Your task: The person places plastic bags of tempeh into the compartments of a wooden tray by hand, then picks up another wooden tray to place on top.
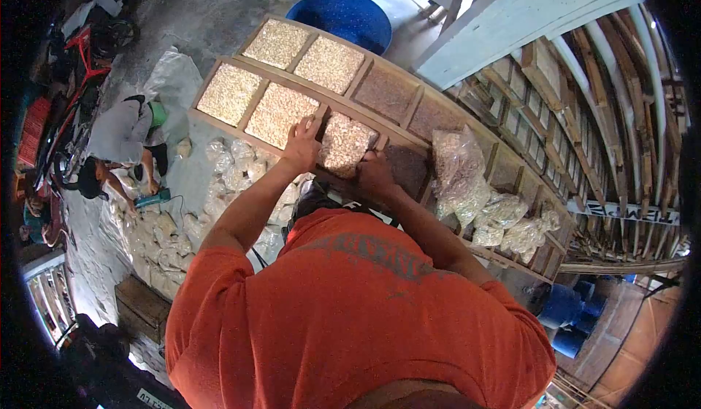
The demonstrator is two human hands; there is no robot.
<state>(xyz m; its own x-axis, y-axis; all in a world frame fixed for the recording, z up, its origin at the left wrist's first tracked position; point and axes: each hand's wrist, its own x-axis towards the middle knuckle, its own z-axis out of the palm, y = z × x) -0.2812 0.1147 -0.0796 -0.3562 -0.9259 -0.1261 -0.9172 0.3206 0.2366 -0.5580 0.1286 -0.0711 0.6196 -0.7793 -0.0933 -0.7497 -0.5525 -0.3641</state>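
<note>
So, orange shirt (350, 314): fills the picture from 5 to 7 o'clock; both arms reach up out of it toward the centre.
Wooden rack (398, 69): runs slantwise from 11 o'clock down to 4 o'clock, split into box compartments. Those toward 11 are full of pale kernels, those past the centre hold darker fill.
Concrete floor (219, 14): grey, from 9 round to 12 o'clock.
Blue tub (343, 14): round, at 12 o'clock, just beyond the rack's far rim.
White sack (175, 80): at 10 o'clock, beside the rack's end.
Co-worker (128, 135): crouched at 9 o'clock, well apart from the rack.
Heap of bags (219, 182): on the floor between the co-worker and the rack.
Clear bags (467, 182): piled on the rack at 3 o'clock.
Bag of pale kernels (347, 144): at dead centre, in a rack compartment, between the two hands.
Left hand (303, 142): at the bag's 9 o'clock side, fingers stretched out flat against it, not closed round anything.
Right hand (376, 175): at the bag's 5 o'clock corner, touching it, knuckles up and fingers bent under; I cannot tell whether they clasp the bag.
Teal tool (153, 199): on the floor at the co-worker's hand.
</note>
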